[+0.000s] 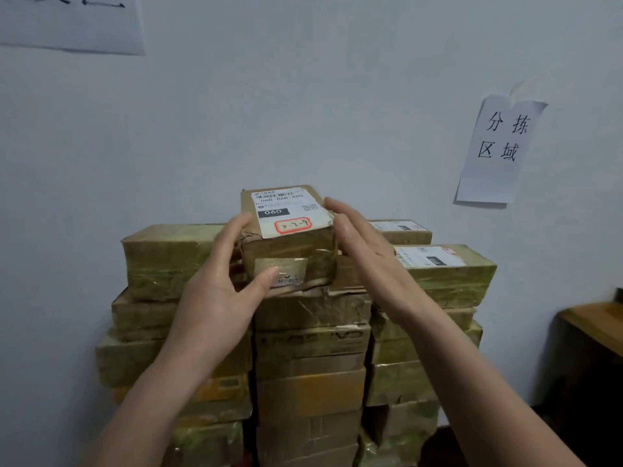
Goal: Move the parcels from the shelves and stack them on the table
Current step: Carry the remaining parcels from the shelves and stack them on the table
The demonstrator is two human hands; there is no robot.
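A small brown cardboard parcel (290,251) with a white shipping label marked "060" sits on top of the middle column of a tall stack of taped parcels (310,348) against the wall. My left hand (219,284) grips its left side, with the thumb across the front face. My right hand (364,251) lies against the parcel's right side, fingers straight and pointing toward the wall. What the stack stands on is hidden.
Taller parcels flank the small one: one on the left column (161,257) and a labelled one on the right column (448,274). Paper signs hang on the wall at the right (499,146) and upper left (67,21). A wooden surface (593,328) shows at the right edge.
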